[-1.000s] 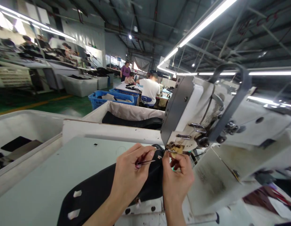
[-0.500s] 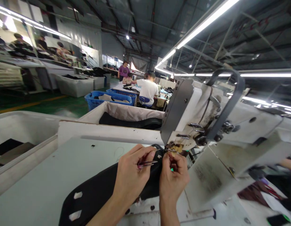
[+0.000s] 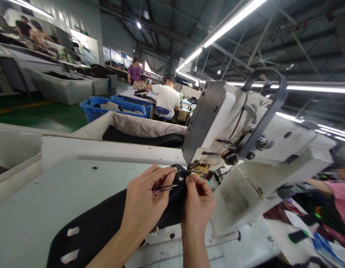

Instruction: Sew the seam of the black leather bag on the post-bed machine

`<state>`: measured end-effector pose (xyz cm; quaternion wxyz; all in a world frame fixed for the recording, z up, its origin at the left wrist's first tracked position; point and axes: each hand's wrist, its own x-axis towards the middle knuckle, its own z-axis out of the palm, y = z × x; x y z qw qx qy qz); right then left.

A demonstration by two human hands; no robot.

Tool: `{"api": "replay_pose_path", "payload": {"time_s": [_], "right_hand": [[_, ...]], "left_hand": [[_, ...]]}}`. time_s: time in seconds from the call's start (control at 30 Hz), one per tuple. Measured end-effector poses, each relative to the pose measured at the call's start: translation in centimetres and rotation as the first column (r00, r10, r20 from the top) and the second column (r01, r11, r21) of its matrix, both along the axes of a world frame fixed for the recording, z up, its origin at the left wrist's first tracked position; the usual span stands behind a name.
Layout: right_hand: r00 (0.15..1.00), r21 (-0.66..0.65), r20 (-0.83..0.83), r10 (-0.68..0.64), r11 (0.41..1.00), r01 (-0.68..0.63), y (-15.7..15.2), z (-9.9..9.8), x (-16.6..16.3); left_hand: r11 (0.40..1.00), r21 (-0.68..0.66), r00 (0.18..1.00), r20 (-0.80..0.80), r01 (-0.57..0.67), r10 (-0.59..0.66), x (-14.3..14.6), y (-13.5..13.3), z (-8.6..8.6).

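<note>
A long black padded piece with small white patches lies across the machine bed, its far end under the sewing machine head. My left hand is closed above it, with thread snips tucked in the fingers and their points out to the right. Its thumb and forefinger pinch together at a thin, light tip. Right beside the needle area, my right hand is closed in a pinch at the edge of the black piece. What its fingertips hold is too small to make out.
Behind the table's raised edge stands a lined bin with black pieces inside. Blue baskets and a person in a white shirt are farther off. At right, a person in pink sits near thread cones.
The camera view has turned slightly right, so the scene shifts left and the person in pink appears. Both hands keep their pinch by the needle; the black piece looks unmoved on the bed.
</note>
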<state>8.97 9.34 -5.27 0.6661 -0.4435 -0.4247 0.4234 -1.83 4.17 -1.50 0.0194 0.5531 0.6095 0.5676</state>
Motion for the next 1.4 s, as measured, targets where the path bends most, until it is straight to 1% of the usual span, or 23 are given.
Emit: {"api": "replay_pose_path", "payload": {"time_s": [0.13, 0.27, 0.33, 0.4, 0.5, 0.6, 0.73, 0.83, 1.17, 1.4], "right_hand": [[0.999, -0.053, -0.011, 0.050, 0.997, -0.050, -0.2, 0.3, 0.4], [0.997, 0.008, 0.071, 0.008, 1.000, -0.009, -0.3, 1.1, 0.4], [0.995, 0.035, 0.099, -0.007, 0.999, 0.003, -0.2, 1.1, 0.3], [0.996, 0.031, 0.090, 0.002, 0.999, -0.004, 0.0, 0.9, 0.3], [0.999, -0.020, 0.018, 0.038, 0.999, -0.038, 0.1, 0.6, 0.4], [0.991, -0.101, -0.110, 0.071, 0.991, -0.082, 0.0, 0.9, 0.4], [0.943, -0.207, -0.323, 0.073, 0.968, -0.145, -0.4, 1.7, 0.5], [0.912, -0.230, -0.405, 0.067, 0.958, -0.173, -0.6, 1.8, 0.7], [0.894, -0.226, -0.429, 0.130, 0.943, -0.245, -0.9, 0.9, 1.1], [0.893, -0.244, -0.430, 0.130, 0.936, -0.254, -0.8, 0.8, 1.2]], "left_hand": [[1.000, 0.001, 1.000, 0.021, 0.006, -0.006, 0.1, 0.0, 0.0], [1.000, 0.001, 1.000, 0.025, 0.007, -0.007, 0.3, 0.0, 0.1], [1.000, 0.000, 1.000, 0.015, 0.006, -0.006, 0.3, -0.1, 0.2], [1.000, -0.002, 1.000, 0.008, 0.004, -0.004, 0.3, -0.1, 0.3], [1.000, -0.010, 1.000, 0.007, 0.015, -0.015, 0.3, -0.1, 0.3], [0.998, -0.018, 0.998, -0.012, 0.061, -0.061, 0.2, 0.0, 0.3], [0.994, -0.029, 0.988, -0.108, 0.107, -0.110, 0.4, 0.2, 0.3], [0.994, -0.071, 0.982, -0.165, 0.085, -0.096, 0.5, 0.3, 0.3], [0.991, -0.133, 0.971, -0.231, 0.022, -0.052, 0.9, 0.4, 0.5], [0.994, -0.107, 0.969, -0.244, 0.008, -0.034, 0.9, 0.4, 0.3]]}}
